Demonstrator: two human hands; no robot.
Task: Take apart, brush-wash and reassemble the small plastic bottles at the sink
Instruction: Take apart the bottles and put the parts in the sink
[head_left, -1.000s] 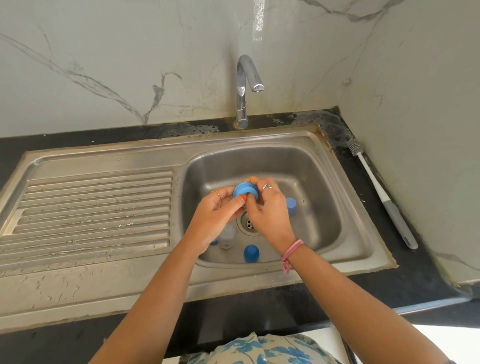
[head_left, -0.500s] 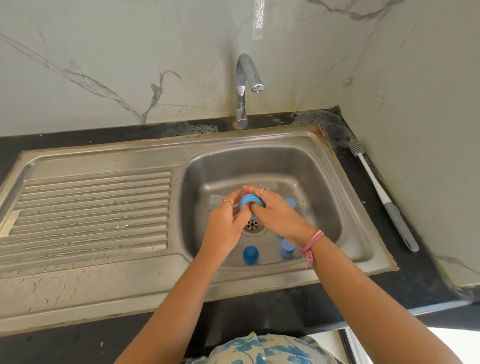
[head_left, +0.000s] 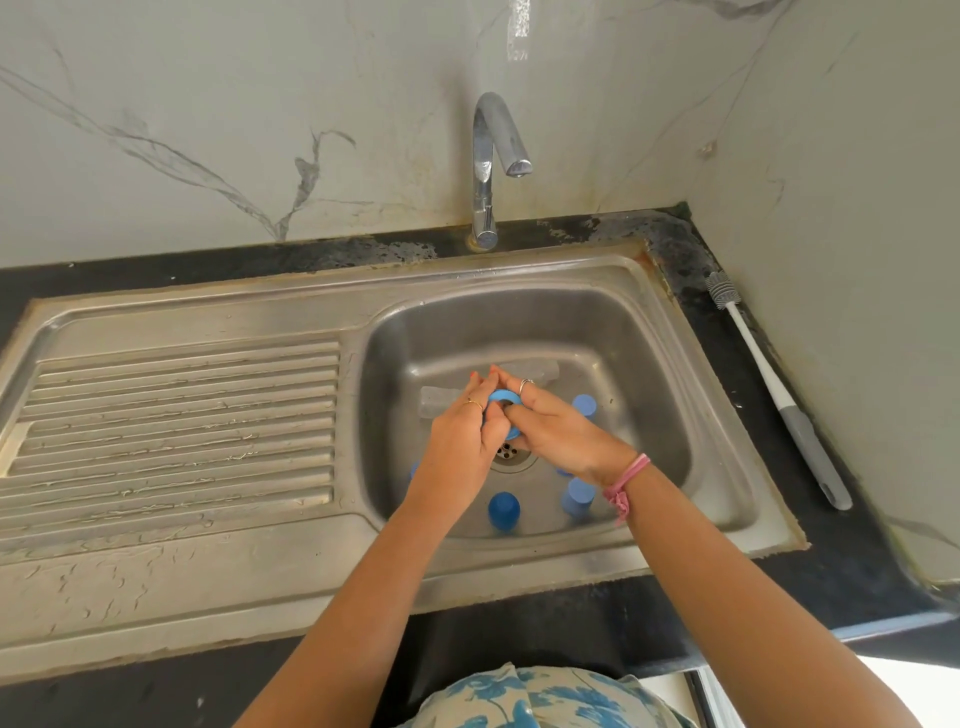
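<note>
Both hands: left hand and right hand together grip a blue ring, held above the drain
Sink: clear bottles lie behind the hands; blue caps stand near the front wall
Table: brush lies right of the sink
Tap: behind the basin

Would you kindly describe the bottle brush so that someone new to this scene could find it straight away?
Start at the steel sink and look to its right, to the dark counter strip along the side wall. The bottle brush lies there lengthwise, bristle head towards the back corner. It is the only long, thin item: white stem, grey handle, unlike the small blue pieces in the basin.
</note>
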